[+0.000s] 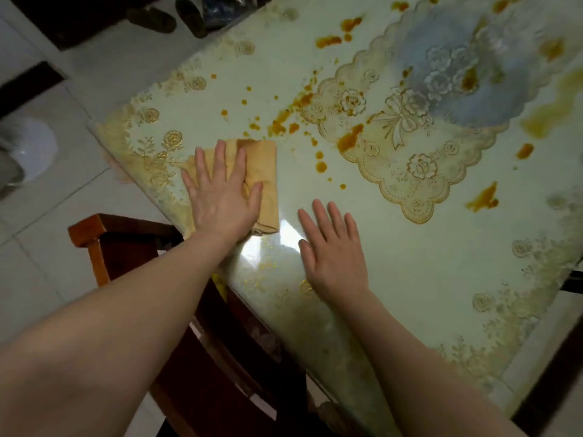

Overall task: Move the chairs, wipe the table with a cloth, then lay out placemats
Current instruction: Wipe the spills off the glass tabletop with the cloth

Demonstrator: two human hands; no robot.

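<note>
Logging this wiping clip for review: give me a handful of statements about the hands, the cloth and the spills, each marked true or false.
1. The left hand lies flat on the folded yellow cloth. True.
2. The right hand grips a second cloth. False: it rests open on the bare table, holding nothing.
3. Orange-brown sauce spills lie on the table beyond the cloth. True.
4. The table has been wiped clean. False: spills remain across much of its far side.
5. A wooden chair stands at the table's near edge, below the left forearm. True.
6. The cloth sits on the floor tiles. False: it is on the table near its left edge.
</note>
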